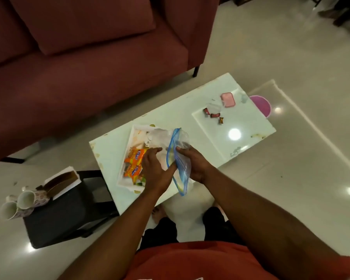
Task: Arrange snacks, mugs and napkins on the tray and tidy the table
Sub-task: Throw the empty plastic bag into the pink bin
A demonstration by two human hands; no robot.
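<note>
Tray (pixel 127 150), white, is sitting on the near-left part of the white table (pixel 170 112), carrying two orange snack packets (pixel 134 157) along its left side. Head view: right hand (pixel 196 166) is grasping a clear zip bag (pixel 182 142) with a blue seal, fingers curled round its right side, over the tray's right edge. Left hand (pixel 155 171) is reaching over the tray just beside the packets, fingers stretched, thumb lying against the blue seal; whether it is pinching the bag, cannot tell. Farther right, small wrapped sweets (pixel 213 115) and a pink object (pixel 228 99) are lying on a raised white panel (pixel 247 138). Table edges are showing stains. Left of the table, mugs (pixel 18 201) are lying tipped on a black stool (pixel 69 215) beside an open box (pixel 63 178). A maroon sofa (pixel 79 67) is standing behind; the glossy pale floor (pixel 301 178) is reflecting bright spots.
</note>
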